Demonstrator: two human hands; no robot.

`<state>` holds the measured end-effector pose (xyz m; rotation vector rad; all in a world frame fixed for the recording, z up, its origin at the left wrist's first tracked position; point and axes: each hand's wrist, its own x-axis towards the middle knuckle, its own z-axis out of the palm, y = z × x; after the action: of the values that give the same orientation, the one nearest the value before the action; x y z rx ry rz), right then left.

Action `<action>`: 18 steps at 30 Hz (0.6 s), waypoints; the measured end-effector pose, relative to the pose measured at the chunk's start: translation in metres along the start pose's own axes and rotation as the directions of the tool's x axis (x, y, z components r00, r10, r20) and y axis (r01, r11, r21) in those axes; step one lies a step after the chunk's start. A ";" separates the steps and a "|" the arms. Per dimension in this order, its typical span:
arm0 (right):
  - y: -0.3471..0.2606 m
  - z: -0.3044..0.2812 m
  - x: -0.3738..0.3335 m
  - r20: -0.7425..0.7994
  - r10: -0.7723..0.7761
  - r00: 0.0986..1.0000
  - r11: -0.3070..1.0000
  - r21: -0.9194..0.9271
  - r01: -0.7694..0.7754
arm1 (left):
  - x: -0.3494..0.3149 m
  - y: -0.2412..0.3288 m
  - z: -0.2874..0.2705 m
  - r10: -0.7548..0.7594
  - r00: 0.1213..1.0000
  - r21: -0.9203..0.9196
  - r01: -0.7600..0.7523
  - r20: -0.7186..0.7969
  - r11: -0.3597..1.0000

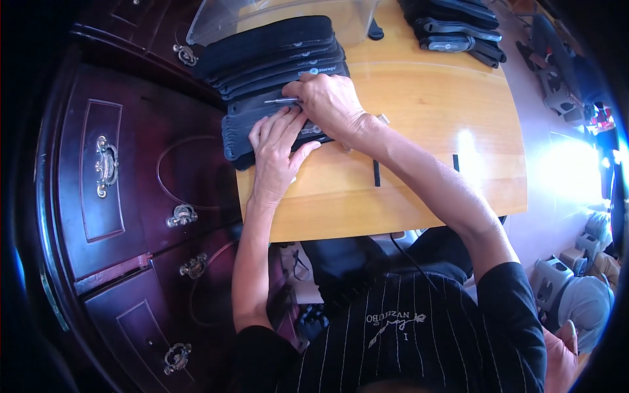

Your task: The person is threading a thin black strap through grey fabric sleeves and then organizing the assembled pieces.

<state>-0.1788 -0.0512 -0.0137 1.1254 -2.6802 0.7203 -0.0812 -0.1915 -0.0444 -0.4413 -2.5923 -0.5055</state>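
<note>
A row of folded black fabric straps (265, 56) with pale printing lies overlapped at the far left of the table. My left hand (275, 147) rests on the nearest straps (239, 131), fingers stretched out and laid flat, thumb apart. Just beyond it, my right hand (327, 101) is closed around a slim silver pointed tool (280, 100). The tool's thin tip points left over the strap surface; its other end is hidden in my fingers, so its exact kind does not show.
The wooden table (419, 124) carries a second pile of black straps (452, 33) at the far right, a clear plastic bin (262, 12) at the back and two short black strips (377, 173). Dark red cabinets (124, 164) stand close on the left. A person (563, 340) is at lower right.
</note>
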 end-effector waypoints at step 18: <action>0.112 -0.064 -0.092 -0.126 0.265 0.956 0.959 -0.068 -0.274 | -0.001 0.006 -0.009 -0.024 0.997 0.063 0.020 0.071 0.998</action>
<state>-0.1955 0.1060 -0.0285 0.6817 -2.7637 0.6793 -0.0752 -0.1895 -0.0359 -0.4174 -2.6764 -0.4227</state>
